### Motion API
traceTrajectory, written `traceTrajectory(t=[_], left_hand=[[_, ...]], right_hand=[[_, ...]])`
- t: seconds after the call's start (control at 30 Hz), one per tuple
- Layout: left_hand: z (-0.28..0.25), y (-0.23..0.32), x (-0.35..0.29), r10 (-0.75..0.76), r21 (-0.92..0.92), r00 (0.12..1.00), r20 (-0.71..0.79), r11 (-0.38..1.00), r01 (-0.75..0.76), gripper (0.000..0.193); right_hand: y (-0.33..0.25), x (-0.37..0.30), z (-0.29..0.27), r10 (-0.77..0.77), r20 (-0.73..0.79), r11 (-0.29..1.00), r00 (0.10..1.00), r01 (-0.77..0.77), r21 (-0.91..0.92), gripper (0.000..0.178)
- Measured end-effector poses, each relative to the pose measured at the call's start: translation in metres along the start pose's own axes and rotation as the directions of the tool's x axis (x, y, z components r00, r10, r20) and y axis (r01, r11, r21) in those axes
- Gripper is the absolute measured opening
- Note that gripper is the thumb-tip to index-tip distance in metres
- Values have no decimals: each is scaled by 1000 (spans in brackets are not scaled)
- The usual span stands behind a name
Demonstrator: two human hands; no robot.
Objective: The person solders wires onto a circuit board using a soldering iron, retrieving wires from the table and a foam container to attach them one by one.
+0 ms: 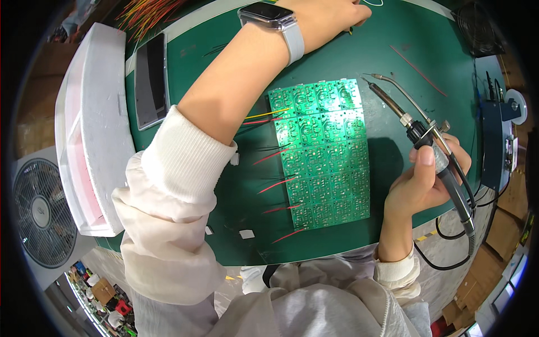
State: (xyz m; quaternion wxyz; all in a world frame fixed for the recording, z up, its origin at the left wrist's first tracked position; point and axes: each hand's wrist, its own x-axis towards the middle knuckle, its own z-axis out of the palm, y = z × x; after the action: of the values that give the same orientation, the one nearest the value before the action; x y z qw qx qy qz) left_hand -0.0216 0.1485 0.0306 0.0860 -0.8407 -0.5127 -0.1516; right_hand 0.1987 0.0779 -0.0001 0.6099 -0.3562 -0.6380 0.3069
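Note:
My left arm, with a grey-banded watch (pixel 272 16) on the wrist, stretches across to the far side of the green mat. My left hand (pixel 328 19) is there, partly cut off by the upper edge; its fingers look curled, and a small dark and yellowish bit shows beneath them. In my right hand (pixel 418 182) is a soldering iron (pixel 432 140) with a thin metal feed tube (pixel 412 101) clamped along it. Its tip points up and left, apart from the green circuit board panel (pixel 325 157). Red, black and yellow wires (pixel 272 185) stick out from the panel's left side.
A white foam box (pixel 101 129) and a dark flat panel (pixel 151 81) stand at the left. Bundled wires (pixel 149 14) lie far left. A red wire (pixel 418 70) rests right of the board. A blue unit (pixel 494 143) and black cable (pixel 443 267) are at the right.

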Motion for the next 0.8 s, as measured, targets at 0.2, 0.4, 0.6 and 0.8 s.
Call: traceTrajectory(t=[0.2, 0.4, 0.6, 0.8], left_hand=[[9, -15, -28, 37, 10, 999, -17, 999, -37, 6], [-9, -19, -53, -99, -18, 994, -45, 995, 99, 5], [-37, 17, -115, -418, -239, 892, -172, 896, 374, 6], [-27, 80, -156, -526, -391, 818, -234, 821, 416, 9]], right_hand=[[0, -24, 27, -23, -39, 999, 999, 24, 36, 35], [-1, -31, 39, -70, -16, 997, 997, 71, 40, 35], [4, -32, 34, -42, 5, 996, 999, 42, 75, 35], [-3, -29, 30, -22, 192, 994, 981, 0, 113, 35]])
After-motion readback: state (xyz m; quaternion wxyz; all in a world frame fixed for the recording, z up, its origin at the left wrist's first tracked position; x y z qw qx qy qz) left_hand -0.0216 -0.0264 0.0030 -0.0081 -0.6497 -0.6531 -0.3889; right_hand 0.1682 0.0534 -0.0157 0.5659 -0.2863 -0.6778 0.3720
